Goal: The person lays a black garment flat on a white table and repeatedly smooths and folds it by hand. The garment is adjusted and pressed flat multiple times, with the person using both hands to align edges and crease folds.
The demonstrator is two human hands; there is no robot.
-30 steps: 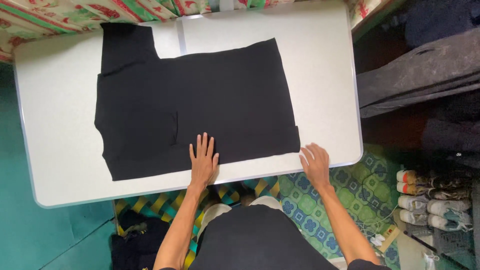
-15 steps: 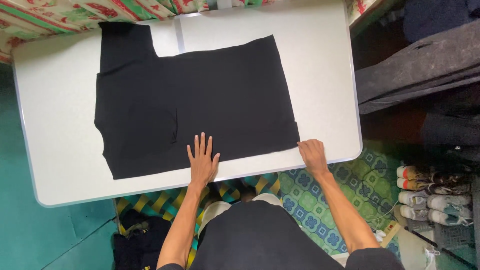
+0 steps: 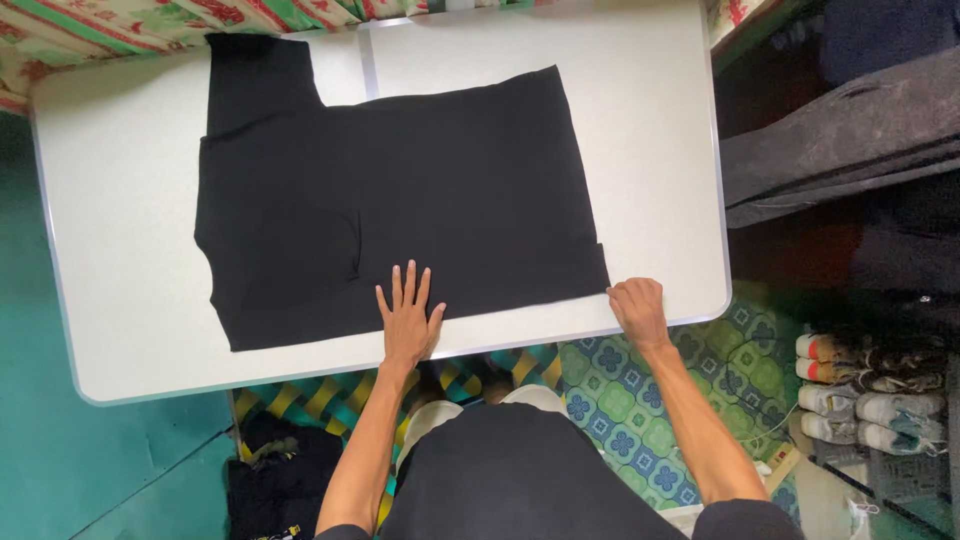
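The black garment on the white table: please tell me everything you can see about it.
The black garment is plain, soft-looking cloth with no visible print. It lies flat on the white table, one short sleeve pointing to the far edge, a sewn flap or fold near its left part. The left hand presses flat, fingers spread, on its near edge. The right hand, closed, is at its near right corner; whether it pinches the cloth is unclear.

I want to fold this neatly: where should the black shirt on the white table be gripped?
Pinch the black fabric shirt at its near right hem corner, beside the right hand, coming from the table's near edge. It lies flat, so only edges offer a grip; the left hand presses it flat.
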